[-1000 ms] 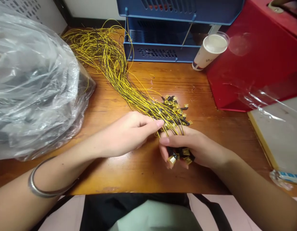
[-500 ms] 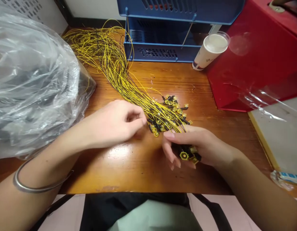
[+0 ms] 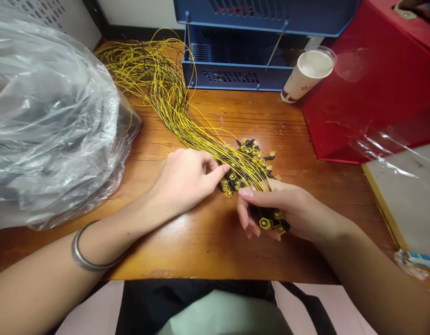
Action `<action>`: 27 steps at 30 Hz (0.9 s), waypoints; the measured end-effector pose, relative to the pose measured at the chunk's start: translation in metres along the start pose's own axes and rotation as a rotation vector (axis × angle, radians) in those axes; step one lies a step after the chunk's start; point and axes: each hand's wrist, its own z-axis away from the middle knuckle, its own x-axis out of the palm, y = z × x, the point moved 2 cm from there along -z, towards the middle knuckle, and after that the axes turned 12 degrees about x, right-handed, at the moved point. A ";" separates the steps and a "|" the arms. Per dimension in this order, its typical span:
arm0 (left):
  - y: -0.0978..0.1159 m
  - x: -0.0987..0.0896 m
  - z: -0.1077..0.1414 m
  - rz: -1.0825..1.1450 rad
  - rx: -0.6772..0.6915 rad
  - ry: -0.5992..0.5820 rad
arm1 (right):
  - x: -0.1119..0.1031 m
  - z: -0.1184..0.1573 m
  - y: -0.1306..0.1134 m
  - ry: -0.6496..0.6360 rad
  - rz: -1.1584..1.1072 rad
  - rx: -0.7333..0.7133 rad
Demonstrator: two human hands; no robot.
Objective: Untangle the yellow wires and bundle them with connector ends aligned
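Note:
A long bundle of thin yellow and black wires (image 3: 173, 111) runs across the wooden table, its ends fitted with black pieces that carry clear yellow hexagonal caps (image 3: 249, 150). My right hand (image 3: 287, 200) is closed around several of these wires just behind their ends. Below its thumb, a yellow-rimmed hexagonal cap (image 3: 264, 223) and other black ends stick out. My left hand (image 3: 190, 179) reaches the near side of the bundle, thumb and fingers brought together at the wires and caps. What its fingertips grip is hidden.
A large clear plastic bag (image 3: 61, 125) fills the left side. At the back stands a blue slotted rack (image 3: 232, 77), with a tilted white paper cup (image 3: 307, 74) beside it. A red box (image 3: 371, 93) is on the right, near a pale yellow-edged board (image 3: 406, 200).
My left hand has moved right, up to the wires and caps beside my right hand. The right hand keeps its hold on the bunch, nearly still. The view has shifted slightly.

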 end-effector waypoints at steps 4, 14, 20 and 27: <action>-0.005 -0.003 -0.004 0.141 -0.046 0.019 | 0.002 -0.001 0.000 0.015 0.015 0.006; -0.006 0.002 -0.005 0.252 -0.046 -0.018 | 0.005 0.000 -0.001 0.009 0.042 0.009; -0.004 -0.015 -0.002 0.541 -0.037 -0.103 | -0.001 0.000 0.000 0.063 0.040 -0.051; 0.002 -0.012 0.004 0.917 -0.039 -0.346 | 0.001 -0.001 0.002 0.327 0.048 -0.165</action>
